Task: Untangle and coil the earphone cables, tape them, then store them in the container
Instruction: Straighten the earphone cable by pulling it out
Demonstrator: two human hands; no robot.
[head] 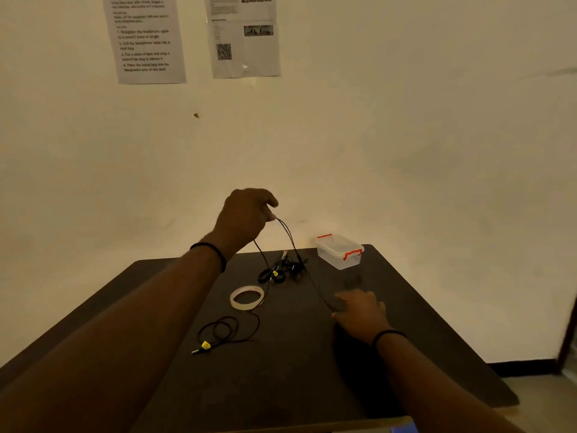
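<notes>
My left hand [246, 215] is raised above the dark table [281, 370] and pinches black earphone cable, which hangs down in strands to a tangled pile of earphones [282, 270]. My right hand [359, 310] is low over the table and holds a cable strand running from that pile. A loosely coiled black cable [223, 334] with a yellow tag and a plug lies near the table's front left. A clear tape roll [246, 296] lies flat between that coil and the pile. A clear plastic container [340, 251] with red clips, lid on, stands at the back right.
The table stands against a cream wall [374, 135]. Two printed sheets [146, 39] hang on the wall at the upper left. The table's right edge drops to the floor [537, 398].
</notes>
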